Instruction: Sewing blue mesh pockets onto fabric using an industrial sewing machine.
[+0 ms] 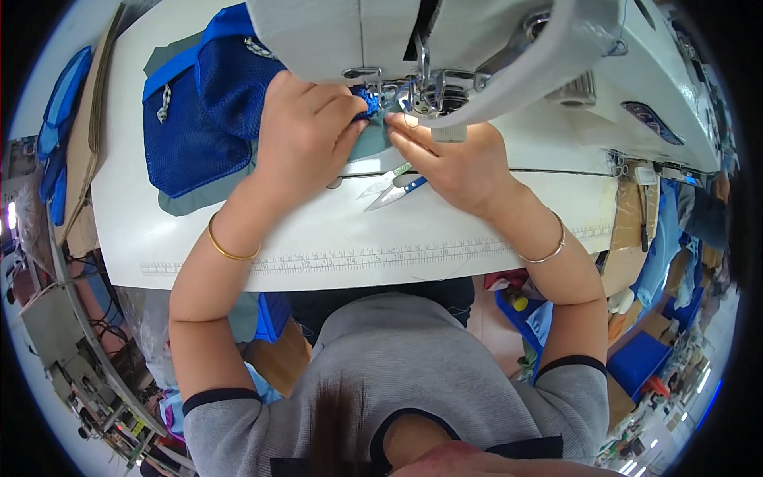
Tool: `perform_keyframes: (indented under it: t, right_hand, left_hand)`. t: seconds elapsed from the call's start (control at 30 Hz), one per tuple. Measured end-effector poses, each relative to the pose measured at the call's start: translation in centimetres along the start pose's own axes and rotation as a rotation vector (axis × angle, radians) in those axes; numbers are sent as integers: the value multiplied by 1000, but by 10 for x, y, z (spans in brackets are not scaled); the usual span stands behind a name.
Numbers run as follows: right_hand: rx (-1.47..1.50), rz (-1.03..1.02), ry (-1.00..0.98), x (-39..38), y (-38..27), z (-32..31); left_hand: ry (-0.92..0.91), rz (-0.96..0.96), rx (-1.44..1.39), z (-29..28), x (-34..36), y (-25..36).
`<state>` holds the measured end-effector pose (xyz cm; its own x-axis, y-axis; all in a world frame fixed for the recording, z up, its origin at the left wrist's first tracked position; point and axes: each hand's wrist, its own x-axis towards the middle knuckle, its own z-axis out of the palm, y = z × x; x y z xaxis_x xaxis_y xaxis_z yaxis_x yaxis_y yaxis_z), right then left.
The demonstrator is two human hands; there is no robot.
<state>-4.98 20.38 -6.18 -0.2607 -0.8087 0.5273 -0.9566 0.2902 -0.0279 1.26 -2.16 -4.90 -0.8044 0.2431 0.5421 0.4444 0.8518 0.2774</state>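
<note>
A blue mesh fabric piece [199, 111] with a cord and toggle lies over grey-green fabric [370, 145], left of the white sewing machine [334, 36]. My left hand [306, 139] is closed on the blue mesh fabric, its fingertips pinching a bunched end beside the presser foot [387, 94]. Right of the foot, my right hand [461, 163] has its thumb and fingers pressed together at the edge of the grey-green fabric. Thread snips [396, 188] lie on the table between my hands, blades toward the left. The machine's head partly hides the stitching spot.
A printed ruler strip [373, 258] runs along the front of the white table [143, 238]. Cardboard [83, 159] and blue straps [60, 143] stand beyond the left edge. Blue bins [640, 362] and piled cloth sit low at the right.
</note>
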Motion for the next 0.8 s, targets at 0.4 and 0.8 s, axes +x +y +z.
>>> perform_keyframes:
  t: [0.4, 0.8]
  right_hand:
    - [37, 15, 35, 2, -2, -6]
    - [32, 20, -46, 1, -1, -5]
  left_hand:
    - [62, 267, 224, 5, -5, 10]
    - [20, 206, 219, -1, -6, 13]
